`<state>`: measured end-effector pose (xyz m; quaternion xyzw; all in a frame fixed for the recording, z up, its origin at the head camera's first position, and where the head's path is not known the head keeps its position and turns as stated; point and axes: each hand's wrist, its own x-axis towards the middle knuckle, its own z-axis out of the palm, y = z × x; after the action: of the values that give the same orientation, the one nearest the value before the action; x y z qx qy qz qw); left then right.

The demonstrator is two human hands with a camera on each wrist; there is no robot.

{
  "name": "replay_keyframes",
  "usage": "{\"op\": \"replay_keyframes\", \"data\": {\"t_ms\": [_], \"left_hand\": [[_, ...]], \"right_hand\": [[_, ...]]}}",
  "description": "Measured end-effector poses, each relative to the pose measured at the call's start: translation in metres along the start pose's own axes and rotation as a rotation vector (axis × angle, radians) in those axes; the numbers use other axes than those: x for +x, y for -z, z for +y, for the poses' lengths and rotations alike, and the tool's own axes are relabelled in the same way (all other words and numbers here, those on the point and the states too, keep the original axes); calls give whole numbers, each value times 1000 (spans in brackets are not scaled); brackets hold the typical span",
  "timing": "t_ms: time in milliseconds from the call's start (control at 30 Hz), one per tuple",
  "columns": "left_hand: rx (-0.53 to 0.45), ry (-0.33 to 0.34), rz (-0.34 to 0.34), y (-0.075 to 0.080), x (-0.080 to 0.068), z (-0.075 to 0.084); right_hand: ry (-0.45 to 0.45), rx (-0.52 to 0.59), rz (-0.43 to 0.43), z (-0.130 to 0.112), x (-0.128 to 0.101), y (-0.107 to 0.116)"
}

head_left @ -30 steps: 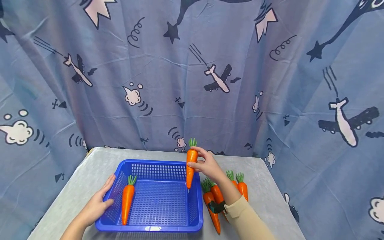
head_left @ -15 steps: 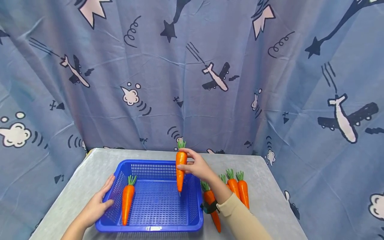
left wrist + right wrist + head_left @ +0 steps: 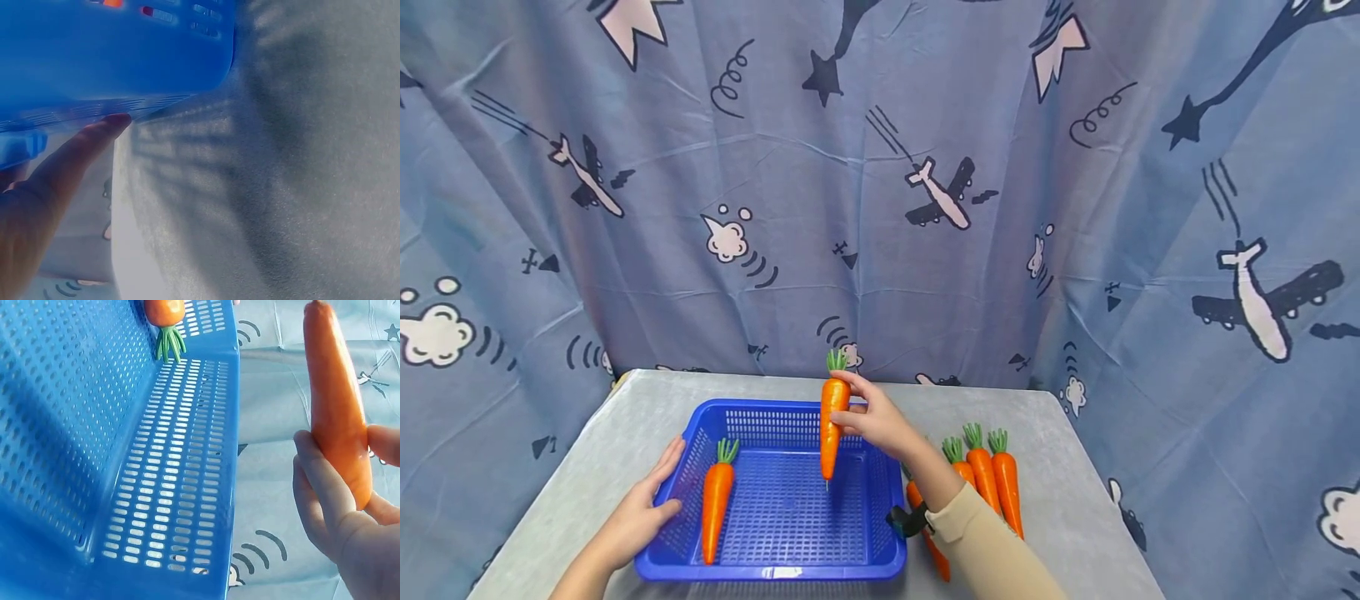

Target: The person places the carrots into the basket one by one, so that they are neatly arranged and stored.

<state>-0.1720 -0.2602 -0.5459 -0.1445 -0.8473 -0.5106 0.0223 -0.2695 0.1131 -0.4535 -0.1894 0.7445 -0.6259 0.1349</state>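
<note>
Right hand (image 3: 872,423) pinches carrot (image 3: 831,421) upright over basket (image 3: 775,573); left hand (image 3: 636,518) rests flat against its side.

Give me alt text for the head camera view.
A right hand holds a carrot upright, tip down, over a blue basket holding one carrot. The left hand rests on the basket's left side; more carrots lie right.

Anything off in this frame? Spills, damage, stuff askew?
Nothing stands out. The blue basket sits flat on the table, one carrot lies inside, the right hand holds another carrot tip-down above it, and the spare carrots lie together beside it.
</note>
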Motion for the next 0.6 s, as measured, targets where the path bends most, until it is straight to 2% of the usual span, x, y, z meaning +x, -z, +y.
{"op": "replay_keyframes", "data": {"t_ms": [267,600], "left_hand": [[3,-3,7,0,0,0],[-9,-26,5,-1,1,1]], "right_hand": [[-32,49,-59,2,7,-21],[-77,55,-76,3,15,-51]]}}
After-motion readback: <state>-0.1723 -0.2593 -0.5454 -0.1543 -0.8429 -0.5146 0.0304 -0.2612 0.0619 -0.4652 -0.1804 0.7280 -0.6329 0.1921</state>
